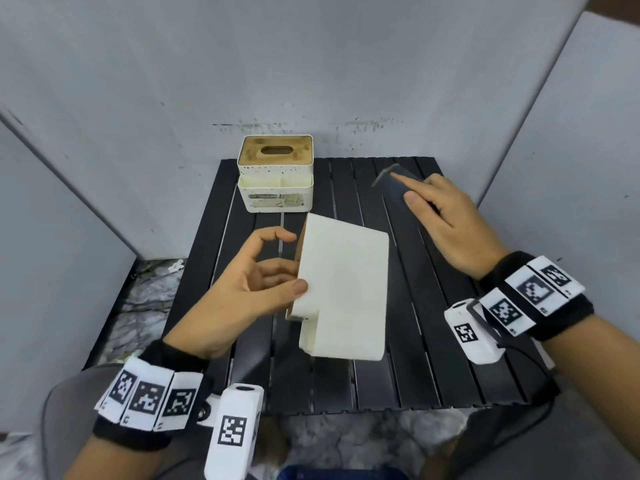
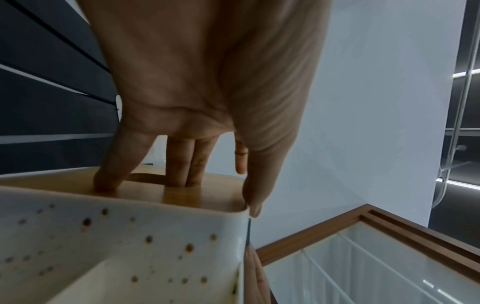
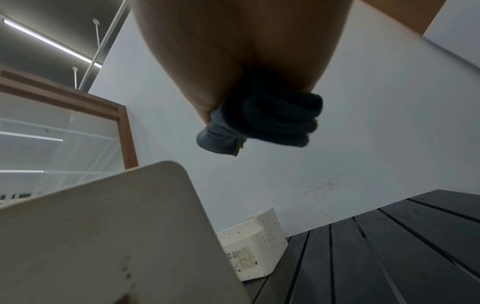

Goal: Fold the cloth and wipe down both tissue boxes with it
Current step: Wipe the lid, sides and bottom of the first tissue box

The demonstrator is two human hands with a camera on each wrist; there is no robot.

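A white speckled tissue box with a wooden slotted lid stands upright at the back of the black slatted table. A second tissue box is tipped on its side at the table's middle, plain white bottom facing up. My left hand grips it, thumb on the bottom face and fingers pressed on its wooden lid. My right hand is to the right of both boxes, over the table's back right. It holds the folded dark blue cloth, seen bunched in the right wrist view.
Grey panels close in the table at the back and both sides. A marbled floor shows left of and in front of the table. A wood-framed glass cabinet appears in the wrist views.
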